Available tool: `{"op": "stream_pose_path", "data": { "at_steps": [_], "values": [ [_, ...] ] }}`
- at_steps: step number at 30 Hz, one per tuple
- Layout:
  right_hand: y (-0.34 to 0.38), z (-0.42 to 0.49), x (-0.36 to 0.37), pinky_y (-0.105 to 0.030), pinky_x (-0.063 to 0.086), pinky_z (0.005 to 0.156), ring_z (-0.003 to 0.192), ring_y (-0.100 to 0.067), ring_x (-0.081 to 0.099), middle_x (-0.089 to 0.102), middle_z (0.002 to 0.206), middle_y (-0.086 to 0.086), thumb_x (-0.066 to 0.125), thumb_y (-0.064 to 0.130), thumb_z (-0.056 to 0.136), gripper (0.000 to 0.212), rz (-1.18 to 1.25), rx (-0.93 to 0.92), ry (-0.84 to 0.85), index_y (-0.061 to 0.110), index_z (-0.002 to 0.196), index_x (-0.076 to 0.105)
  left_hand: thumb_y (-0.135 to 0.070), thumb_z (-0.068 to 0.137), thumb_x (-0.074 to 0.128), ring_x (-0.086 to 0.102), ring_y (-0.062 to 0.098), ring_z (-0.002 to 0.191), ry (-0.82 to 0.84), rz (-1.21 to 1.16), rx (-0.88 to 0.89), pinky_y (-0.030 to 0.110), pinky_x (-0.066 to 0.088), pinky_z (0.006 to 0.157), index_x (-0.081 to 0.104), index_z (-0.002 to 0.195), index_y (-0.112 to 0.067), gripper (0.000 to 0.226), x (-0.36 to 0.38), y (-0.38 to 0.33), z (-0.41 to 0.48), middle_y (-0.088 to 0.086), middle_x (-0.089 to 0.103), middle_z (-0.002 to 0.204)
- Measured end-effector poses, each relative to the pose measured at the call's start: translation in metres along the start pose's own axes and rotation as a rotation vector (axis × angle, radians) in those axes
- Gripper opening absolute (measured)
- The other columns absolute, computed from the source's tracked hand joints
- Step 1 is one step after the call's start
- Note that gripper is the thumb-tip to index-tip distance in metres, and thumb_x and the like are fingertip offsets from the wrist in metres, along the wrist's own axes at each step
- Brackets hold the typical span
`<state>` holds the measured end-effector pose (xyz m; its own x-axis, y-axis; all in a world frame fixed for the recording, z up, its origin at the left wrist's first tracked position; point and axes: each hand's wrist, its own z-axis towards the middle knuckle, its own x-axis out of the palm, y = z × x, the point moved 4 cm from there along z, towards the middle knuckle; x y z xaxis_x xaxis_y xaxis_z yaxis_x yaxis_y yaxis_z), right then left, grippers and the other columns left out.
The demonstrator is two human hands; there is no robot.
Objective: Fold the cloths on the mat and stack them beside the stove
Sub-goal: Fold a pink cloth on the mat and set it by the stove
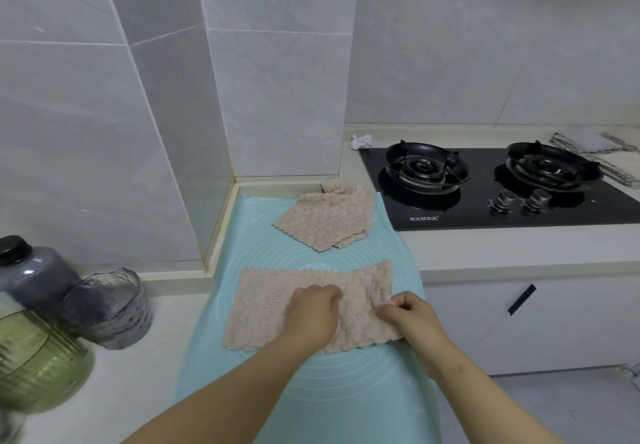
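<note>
A beige fluffy cloth (273, 308) lies spread on the turquoise silicone mat (346, 384). The left hand (313, 312) grips its middle with curled fingers, and the right hand (412, 315) pinches its right edge. A second rumpled beige cloth (329, 218) lies at the mat's far end, beside the black gas stove (485, 204).

Bare left forearm (242, 384), bare right forearm (474, 391), left hand (313, 312), right hand (412, 319), nails apparently trimmed short

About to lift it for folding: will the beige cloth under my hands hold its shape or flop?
Probably flops: the beige cloth wrinkles where the right hand pinches its edge. Likely light, looking thin and fluffy. Its nubby pile may cling slightly to the mat.
</note>
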<state>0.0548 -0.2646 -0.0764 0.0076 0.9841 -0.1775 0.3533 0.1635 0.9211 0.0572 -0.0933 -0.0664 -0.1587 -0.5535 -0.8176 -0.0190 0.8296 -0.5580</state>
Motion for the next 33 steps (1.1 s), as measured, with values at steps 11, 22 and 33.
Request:
{"op": "stream_pose_path", "data": {
  "at_steps": [11,22,33],
  "values": [
    [0.01,-0.016,0.026,-0.033,0.045,0.085,0.104,-0.023,0.062,0.069,0.111,-0.011,0.047,0.012,0.088,0.022,0.367,0.052,0.358,0.008,0.069,0.057,-0.056,0.089,0.048,0.068,0.027,0.089,0.212,-1.084,-0.45,0.041,0.057,0.079,0.054,0.117,-0.016,0.049,0.007,-0.015,0.014,0.012,0.071,0.096],
    [0.009,-0.008,0.03,-0.032,0.043,0.08,0.098,-0.02,0.062,0.073,0.094,-0.003,0.045,0.014,0.092,0.022,0.306,0.038,0.234,0.014,0.076,0.061,-0.005,0.092,0.047,0.06,0.03,0.107,-0.019,-0.875,-0.407,0.038,0.049,0.093,0.055,0.118,-0.005,0.027,-0.034,0.028,0.017,0.013,0.063,0.116],
    [0.011,-0.012,0.058,-0.031,0.044,0.074,0.081,-0.017,0.06,0.07,0.085,-0.002,0.051,0.011,0.087,0.017,0.156,0.039,0.196,0.013,0.074,0.061,-0.013,0.093,0.053,0.058,0.025,0.093,-0.04,-0.646,-0.472,0.026,0.048,0.064,0.055,0.12,-0.006,0.028,-0.075,0.101,-0.002,0.012,0.062,0.114]
  ]
}}
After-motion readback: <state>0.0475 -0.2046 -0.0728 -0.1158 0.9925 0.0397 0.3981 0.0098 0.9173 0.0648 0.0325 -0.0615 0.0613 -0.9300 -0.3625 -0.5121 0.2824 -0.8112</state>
